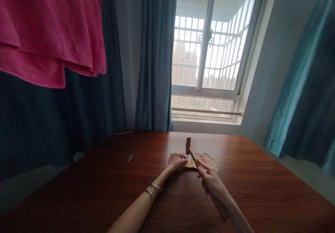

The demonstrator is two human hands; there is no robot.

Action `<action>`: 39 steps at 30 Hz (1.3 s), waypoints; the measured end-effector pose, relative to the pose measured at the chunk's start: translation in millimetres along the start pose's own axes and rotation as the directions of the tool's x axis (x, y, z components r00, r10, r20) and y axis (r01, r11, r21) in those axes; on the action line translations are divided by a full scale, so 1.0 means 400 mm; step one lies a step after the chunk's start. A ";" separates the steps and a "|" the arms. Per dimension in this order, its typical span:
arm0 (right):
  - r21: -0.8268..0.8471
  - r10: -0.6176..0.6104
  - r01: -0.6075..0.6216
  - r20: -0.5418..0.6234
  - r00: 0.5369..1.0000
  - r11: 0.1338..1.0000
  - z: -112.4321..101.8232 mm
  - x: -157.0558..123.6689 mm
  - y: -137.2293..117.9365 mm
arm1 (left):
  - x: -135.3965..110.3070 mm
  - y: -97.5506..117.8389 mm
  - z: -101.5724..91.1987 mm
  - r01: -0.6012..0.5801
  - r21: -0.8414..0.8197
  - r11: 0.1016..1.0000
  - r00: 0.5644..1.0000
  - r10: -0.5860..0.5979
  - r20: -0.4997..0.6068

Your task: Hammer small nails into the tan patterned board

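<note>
My right hand (208, 177) is wrapped round the wooden handle of a hammer (193, 156), whose head (188, 145) is raised just above my left fingertips. Beneath both hands lies a piece of cardboard (210, 162) with torn edges and pink and orange print. My left hand (179, 160) rests at its left part, fingers pinched round a thin upright nail (186, 155), mostly covered by the fingertips. Whether the hammer head touches the nail, I cannot tell.
Several thin metal nails (130, 158) lie to the left on the brown wooden table (104, 187). A pink cloth (52, 30) hangs at upper left before dark blue curtains (157, 58). Beyond the table's far edge is a barred window (204, 51).
</note>
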State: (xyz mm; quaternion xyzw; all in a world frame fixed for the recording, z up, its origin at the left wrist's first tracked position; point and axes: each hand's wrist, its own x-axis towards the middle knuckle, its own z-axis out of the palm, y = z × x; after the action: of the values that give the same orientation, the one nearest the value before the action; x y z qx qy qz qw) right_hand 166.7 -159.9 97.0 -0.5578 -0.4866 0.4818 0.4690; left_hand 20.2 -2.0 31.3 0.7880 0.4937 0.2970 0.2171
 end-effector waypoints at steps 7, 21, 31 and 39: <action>-0.015 -0.015 0.015 0.003 1.000 1.000 0.002 -0.001 -0.006 | 0.001 0.006 0.001 0.079 -0.054 0.995 0.997 -0.080 -0.023; 0.039 -0.046 0.045 0.015 0.999 0.998 -0.013 0.012 -0.001 | 0.013 -0.021 0.008 0.040 -0.099 0.994 0.999 -0.041 -0.003; 0.015 -0.078 0.078 -0.012 0.997 0.997 -0.004 0.005 0.019 | 0.007 -0.007 0.002 0.035 -0.031 0.999 0.999 -0.035 -0.008; 0.016 -0.083 0.083 -0.013 0.996 0.996 -0.011 0.010 0.020 | 0.008 -0.012 0.008 0.021 -0.045 0.999 0.999 -0.022 -0.032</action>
State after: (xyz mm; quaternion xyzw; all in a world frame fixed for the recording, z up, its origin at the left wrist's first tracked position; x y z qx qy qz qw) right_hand 171.9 -156.7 88.9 -0.5361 -0.5025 0.4624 0.4963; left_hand 20.2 2.8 26.6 0.7728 0.4986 0.3183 0.2300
